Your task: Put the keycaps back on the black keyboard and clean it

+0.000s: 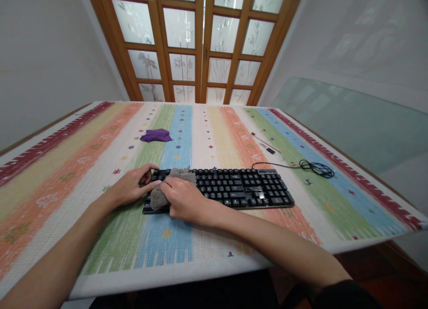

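A black keyboard [230, 188] lies flat on the striped tablecloth in front of me. My right hand [185, 198] is closed on a fuzzy grey cloth [183, 174], which is pressed against the keys at the keyboard's left part. The cloth hides several keys and part of the near edge. My left hand [137, 184] holds the keyboard's left end, with bent fingers at the far corner and the thumb reaching over the keys toward the cloth. Some of the left fingertips are hidden.
A crumpled purple cloth [156, 135] lies beyond the keyboard at the left. The coiled black cable [317, 168] rests at the right. Thin tools, perhaps a small brush [265, 142], and a small black-ended item [270, 151] lie behind it. The tablecloth's front edge [174, 273] is near me.
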`<action>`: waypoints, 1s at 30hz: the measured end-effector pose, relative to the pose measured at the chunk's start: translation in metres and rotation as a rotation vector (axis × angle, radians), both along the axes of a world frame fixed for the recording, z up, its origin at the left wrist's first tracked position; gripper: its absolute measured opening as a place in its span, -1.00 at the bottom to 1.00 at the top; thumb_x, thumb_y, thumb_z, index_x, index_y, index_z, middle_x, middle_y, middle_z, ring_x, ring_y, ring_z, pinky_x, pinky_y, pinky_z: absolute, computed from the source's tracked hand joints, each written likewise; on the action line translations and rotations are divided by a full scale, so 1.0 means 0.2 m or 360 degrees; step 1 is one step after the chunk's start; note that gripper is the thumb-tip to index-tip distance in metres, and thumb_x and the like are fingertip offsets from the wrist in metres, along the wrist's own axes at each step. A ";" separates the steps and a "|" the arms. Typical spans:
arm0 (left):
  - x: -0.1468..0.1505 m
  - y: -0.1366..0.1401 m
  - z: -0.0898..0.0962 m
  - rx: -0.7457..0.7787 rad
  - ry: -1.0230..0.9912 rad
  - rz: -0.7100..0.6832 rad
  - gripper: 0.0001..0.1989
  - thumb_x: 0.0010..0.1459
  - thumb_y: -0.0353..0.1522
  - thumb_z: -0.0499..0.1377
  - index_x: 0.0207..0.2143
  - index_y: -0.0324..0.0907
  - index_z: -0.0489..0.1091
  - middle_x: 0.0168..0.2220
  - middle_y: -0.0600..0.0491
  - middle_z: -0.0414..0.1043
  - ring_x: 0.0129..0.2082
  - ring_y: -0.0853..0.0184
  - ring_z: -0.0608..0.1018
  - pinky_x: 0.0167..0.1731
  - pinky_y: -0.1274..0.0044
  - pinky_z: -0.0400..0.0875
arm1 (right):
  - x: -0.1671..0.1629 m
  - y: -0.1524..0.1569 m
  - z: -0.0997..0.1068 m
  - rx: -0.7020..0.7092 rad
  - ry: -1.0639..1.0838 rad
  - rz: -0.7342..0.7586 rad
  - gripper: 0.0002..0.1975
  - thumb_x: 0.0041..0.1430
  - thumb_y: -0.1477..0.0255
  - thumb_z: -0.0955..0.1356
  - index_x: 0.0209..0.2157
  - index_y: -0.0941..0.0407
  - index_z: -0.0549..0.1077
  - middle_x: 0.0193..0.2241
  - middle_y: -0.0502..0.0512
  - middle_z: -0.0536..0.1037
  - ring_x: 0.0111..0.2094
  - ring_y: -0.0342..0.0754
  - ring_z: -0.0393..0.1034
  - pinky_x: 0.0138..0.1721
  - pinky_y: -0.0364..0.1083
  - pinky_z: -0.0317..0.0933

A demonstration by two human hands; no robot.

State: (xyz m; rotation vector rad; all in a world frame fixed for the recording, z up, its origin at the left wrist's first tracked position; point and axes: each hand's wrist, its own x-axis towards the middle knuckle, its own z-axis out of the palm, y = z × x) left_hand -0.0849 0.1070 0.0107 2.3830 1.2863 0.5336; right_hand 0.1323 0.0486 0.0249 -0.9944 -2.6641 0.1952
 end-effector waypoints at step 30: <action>0.01 0.00 -0.02 -0.0019 -0.0031 0.0084 -0.42 0.24 0.12 0.00 -0.08 -0.19 0.38 -0.52 0.12 0.35 -0.51 0.25 0.44 -0.43 0.48 0.26 | 0.17 0.02 0.07 -0.0152 -0.0280 -0.0125 -0.71 0.04 0.73 0.31 -0.18 0.24 0.48 -0.17 0.26 0.54 -0.22 0.06 0.44 -0.32 -0.07 0.24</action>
